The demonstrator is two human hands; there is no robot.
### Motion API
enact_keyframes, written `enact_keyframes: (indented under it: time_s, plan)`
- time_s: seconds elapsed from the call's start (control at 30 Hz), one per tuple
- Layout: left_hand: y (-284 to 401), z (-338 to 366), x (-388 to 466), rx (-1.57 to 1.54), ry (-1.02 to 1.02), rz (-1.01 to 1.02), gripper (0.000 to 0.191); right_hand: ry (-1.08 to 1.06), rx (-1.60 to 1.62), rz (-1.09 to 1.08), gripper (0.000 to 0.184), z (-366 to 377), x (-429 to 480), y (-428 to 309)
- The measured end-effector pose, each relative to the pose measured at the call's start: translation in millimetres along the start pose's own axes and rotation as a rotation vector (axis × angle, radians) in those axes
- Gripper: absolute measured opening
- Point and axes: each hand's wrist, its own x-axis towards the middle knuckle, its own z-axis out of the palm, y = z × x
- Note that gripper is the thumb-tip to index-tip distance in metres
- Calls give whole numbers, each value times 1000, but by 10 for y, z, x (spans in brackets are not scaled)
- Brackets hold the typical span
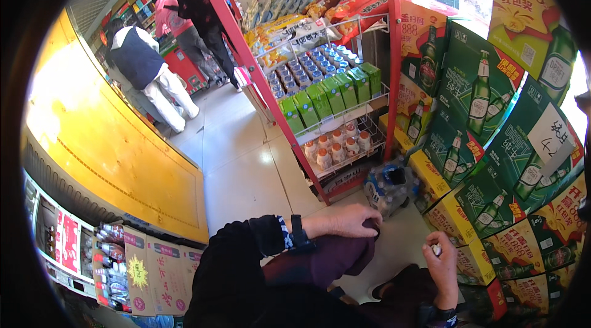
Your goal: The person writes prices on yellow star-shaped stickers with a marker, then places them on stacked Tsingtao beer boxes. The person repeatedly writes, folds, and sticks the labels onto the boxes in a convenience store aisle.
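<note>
My left hand (355,221) rests on my knee in dark purple trousers (337,254), fingers curled over it; a black band circles the wrist. On the right, my right hand (438,254) is closed around a small white object (436,249), too small to identify. Beyond the knees a shrink-wrapped pack of bottles (390,185) stands on the floor. Behind it rises a red-framed wire rack (360,113) with green cartons (330,94), blue-capped bottles (304,69), orange-capped bottles (338,150) and bagged snacks (295,32).
Stacked beer cartons (480,166) line the right side, close to my right hand. A yellow panel (152,166) borders the tiled floor (244,180) at left. An open cardboard box of bottles (152,277) sits lower left. Several people stand in the background, including one in a dark vest (136,57).
</note>
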Motion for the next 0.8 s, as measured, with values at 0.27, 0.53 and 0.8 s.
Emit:
enact_keyframes:
  time_s: [0.27,0.53,0.8]
  plan:
    - [-219,122,-130,-20,58,54,36,3,40,51,21,32,-197,115]
    - [-447,51,-203,27,168,102,34,104,-90,-83,20,35,-106,506]
    - [-505,-18,-540,-17,354,58,33,61,179,88,17,57,-35,656]
